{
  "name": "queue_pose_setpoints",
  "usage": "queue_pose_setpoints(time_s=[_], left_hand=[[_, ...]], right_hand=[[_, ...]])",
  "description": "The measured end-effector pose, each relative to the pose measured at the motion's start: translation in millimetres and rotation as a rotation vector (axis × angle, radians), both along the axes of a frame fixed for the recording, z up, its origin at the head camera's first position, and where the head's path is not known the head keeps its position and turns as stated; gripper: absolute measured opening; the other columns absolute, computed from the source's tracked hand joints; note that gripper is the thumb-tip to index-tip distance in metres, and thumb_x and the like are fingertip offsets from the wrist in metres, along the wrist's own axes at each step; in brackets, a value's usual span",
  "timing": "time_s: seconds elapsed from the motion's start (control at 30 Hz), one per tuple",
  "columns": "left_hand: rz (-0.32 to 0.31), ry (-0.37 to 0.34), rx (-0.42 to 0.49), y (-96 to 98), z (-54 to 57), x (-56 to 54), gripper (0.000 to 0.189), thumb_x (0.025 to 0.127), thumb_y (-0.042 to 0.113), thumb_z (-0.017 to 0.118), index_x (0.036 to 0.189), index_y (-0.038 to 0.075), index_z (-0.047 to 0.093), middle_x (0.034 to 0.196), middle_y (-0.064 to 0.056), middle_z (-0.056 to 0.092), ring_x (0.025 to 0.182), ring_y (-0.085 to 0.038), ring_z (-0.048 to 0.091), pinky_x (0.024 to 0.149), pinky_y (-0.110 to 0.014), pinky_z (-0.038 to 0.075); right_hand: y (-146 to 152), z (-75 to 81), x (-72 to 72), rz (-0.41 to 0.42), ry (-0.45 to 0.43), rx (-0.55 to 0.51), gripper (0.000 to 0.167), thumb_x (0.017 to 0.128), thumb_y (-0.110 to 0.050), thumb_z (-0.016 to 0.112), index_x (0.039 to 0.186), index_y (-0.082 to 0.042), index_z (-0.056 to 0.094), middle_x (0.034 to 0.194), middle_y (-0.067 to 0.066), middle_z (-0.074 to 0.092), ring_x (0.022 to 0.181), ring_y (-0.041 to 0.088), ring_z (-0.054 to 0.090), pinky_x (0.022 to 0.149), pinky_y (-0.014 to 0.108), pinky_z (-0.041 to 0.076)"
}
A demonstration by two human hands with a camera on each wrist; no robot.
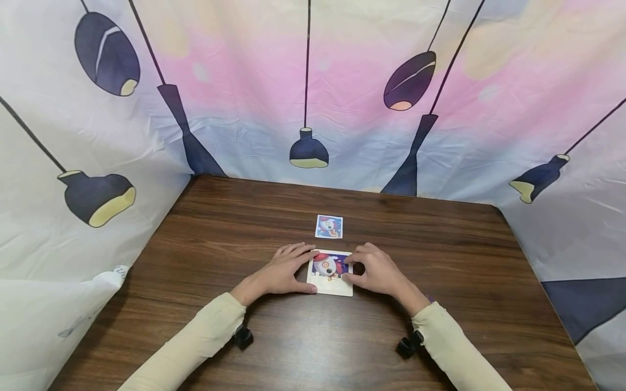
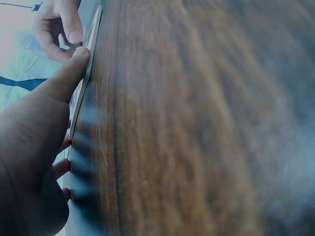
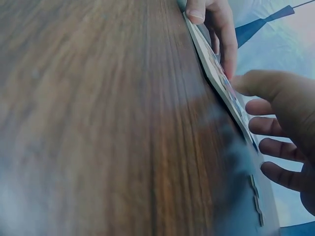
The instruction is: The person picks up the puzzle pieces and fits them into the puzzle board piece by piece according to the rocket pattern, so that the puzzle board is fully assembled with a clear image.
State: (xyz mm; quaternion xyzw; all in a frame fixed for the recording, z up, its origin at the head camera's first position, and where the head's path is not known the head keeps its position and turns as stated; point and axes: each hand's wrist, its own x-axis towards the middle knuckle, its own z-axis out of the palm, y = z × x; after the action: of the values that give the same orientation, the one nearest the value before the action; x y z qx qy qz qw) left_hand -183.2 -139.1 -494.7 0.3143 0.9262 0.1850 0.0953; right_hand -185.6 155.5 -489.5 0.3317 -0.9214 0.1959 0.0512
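Flat on the table lies a small cream-bordered board [image 1: 332, 286] with a colourful picture of a white, red-capped character. My left hand [image 1: 285, 271] steadies its left side, the thumb on the near corner and the index finger at the far corner. From the right, my right hand [image 1: 379, 271] touches the picture's right part with thumb and index finger, a gap showing between them. In the right wrist view the other fingers of the right hand [image 3: 288, 118] are spread loosely. The left wrist view shows the left thumb [image 2: 74, 66] pressing the board's edge [image 2: 84, 86].
Beyond the board lies a small square card [image 1: 329, 226] with a similar picture. The table [image 1: 235, 217] is dark wood grain. A pastel cloth [image 1: 264, 108] printed with hanging lamps encloses the back and sides. A black wrist camera [image 1: 243, 336] sits by the left sleeve.
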Motion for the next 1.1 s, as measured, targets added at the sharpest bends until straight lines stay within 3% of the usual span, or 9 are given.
queue_pose_setpoints(time_s=[0.23, 0.47, 1.1], left_hand=[[0.004, 0.003, -0.009, -0.6, -1.0, -0.1, 0.096, 0.085, 0.073, 0.066, 0.16, 0.022, 0.037, 0.167, -0.002, 0.03, 0.154, -0.033, 0.022, 0.119, -0.063, 0.018], [0.001, 0.019, -0.01, -0.9, -1.9, 0.2, 0.095, 0.085, 0.073, 0.066, 0.16, 0.022, 0.038, 0.166, -0.002, 0.031, 0.154, -0.033, 0.023, 0.119, -0.063, 0.019], [-0.005, 0.007, 0.0, -0.4, -0.2, 0.0, 0.095, 0.085, 0.07, 0.068, 0.16, 0.021, 0.037, 0.166, -0.003, 0.031, 0.154, -0.033, 0.022, 0.119, -0.063, 0.018]], right_hand=[[-7.3, -1.8, 0.7, 0.005, -0.029, -0.003, 0.027, 0.089, -0.04, 0.079, 0.109, -0.022, 0.081, 0.1, -0.007, 0.068, 0.096, 0.012, 0.056, 0.08, 0.035, 0.051], [-10.0, -5.0, -0.1, 0.062, -0.027, -0.03, 0.025, 0.091, -0.037, 0.078, 0.112, -0.024, 0.081, 0.097, -0.008, 0.066, 0.092, 0.01, 0.052, 0.076, 0.031, 0.047], [-10.2, -5.6, -0.8, 0.072, -0.009, -0.029, 0.025, 0.091, -0.036, 0.079, 0.112, -0.022, 0.081, 0.096, -0.007, 0.067, 0.092, 0.011, 0.054, 0.079, 0.033, 0.049]])
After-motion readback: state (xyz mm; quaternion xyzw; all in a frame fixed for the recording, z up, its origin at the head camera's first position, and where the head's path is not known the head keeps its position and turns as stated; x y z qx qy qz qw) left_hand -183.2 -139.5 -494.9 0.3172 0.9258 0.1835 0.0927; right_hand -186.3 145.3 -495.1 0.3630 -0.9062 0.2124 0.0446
